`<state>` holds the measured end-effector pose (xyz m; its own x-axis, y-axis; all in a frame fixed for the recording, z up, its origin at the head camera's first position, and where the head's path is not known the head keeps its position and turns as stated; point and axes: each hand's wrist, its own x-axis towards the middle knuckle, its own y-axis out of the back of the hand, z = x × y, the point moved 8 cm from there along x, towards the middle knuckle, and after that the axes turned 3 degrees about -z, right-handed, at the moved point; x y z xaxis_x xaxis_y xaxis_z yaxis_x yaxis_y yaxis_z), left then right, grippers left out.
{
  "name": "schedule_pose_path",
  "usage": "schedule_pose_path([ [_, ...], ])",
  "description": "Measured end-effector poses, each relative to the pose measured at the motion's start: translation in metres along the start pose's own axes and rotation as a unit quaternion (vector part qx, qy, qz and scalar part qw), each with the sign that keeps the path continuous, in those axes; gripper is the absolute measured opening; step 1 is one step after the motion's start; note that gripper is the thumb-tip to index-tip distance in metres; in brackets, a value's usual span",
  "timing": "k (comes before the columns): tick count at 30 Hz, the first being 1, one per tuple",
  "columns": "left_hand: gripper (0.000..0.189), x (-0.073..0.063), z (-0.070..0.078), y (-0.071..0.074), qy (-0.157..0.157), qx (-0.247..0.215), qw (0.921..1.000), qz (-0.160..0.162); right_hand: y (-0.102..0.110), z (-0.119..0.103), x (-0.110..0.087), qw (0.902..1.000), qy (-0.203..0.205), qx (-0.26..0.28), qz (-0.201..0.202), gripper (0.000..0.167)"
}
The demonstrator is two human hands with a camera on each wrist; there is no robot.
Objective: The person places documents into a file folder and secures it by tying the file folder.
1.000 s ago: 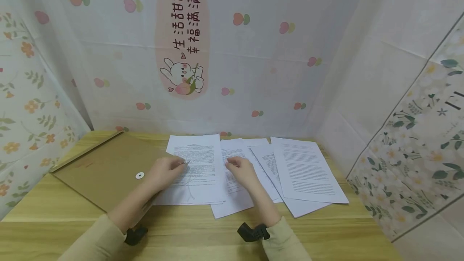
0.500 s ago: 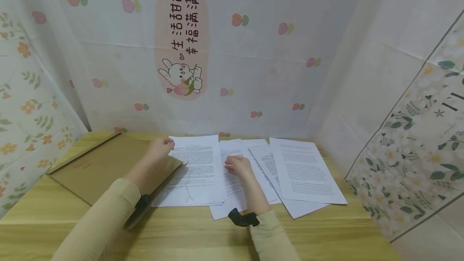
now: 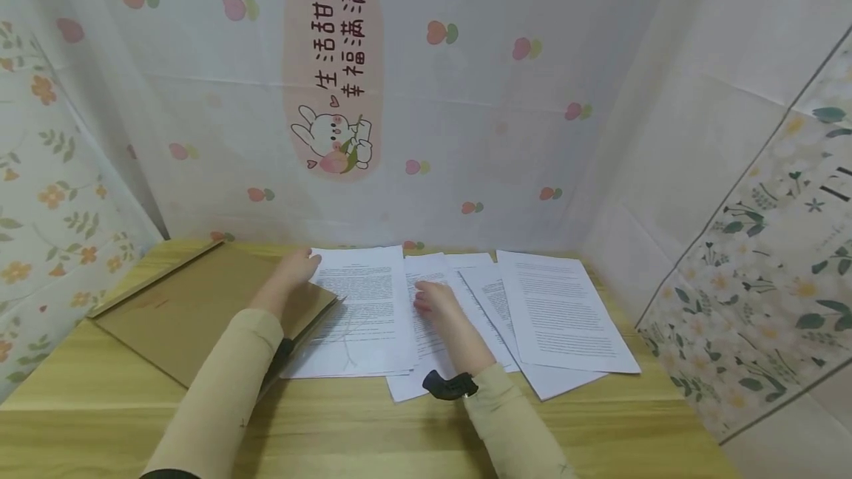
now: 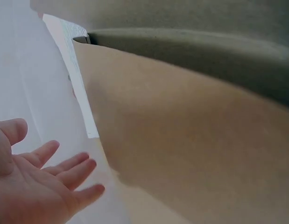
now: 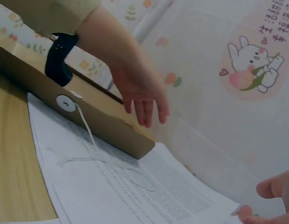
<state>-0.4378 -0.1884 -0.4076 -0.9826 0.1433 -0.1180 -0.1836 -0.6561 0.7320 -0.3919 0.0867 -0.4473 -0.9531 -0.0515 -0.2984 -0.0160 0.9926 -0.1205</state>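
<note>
A brown kraft document envelope [image 3: 186, 309] lies on the left of the table, its flap [image 5: 111, 119] lifted. On the flap sits a white round button [image 5: 66, 103] with a thin string [image 5: 86, 125] trailing over the printed sheets. My left hand [image 3: 295, 270] is at the envelope's far right side, beside the sheets' top left corner. Its fingers are spread and hold nothing in the left wrist view. Over the middle sheets hovers my right hand [image 3: 441, 303], fingers loosely bent. In the right wrist view, that hand is cut off by the frame.
Printed sheets [image 3: 366, 294] lie right of the envelope, overlapping others in the middle. Farther right, more printed sheets [image 3: 566, 309] fan out. A wooden table [image 3: 373, 435] carries everything, with a patterned curtain [image 3: 466, 131] behind and at the sides.
My left hand has left the string near the flap's edge and moved away to the envelope's far side. The flap has lifted. My right hand has stayed nearly in place, its fingers loosening.
</note>
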Motion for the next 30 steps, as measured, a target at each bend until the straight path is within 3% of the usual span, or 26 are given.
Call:
schedule_pose_path([
  [8,0.060,0.002,-0.008,-0.005,0.023,-0.040,0.9988,-0.014,-0.003,0.005,-0.001,0.9955,-0.027,0.091,-0.001,0.053],
  [18,0.063,0.004,-0.007,-0.010,0.048,-0.044,0.9975,-0.028,-0.002,0.013,0.003,0.9929,-0.033,0.114,0.013,0.047],
  [30,0.053,0.006,-0.012,-0.005,0.049,-0.085,0.9944,0.040,-0.006,0.014,0.003,0.9965,-0.005,0.083,-0.010,0.048],
])
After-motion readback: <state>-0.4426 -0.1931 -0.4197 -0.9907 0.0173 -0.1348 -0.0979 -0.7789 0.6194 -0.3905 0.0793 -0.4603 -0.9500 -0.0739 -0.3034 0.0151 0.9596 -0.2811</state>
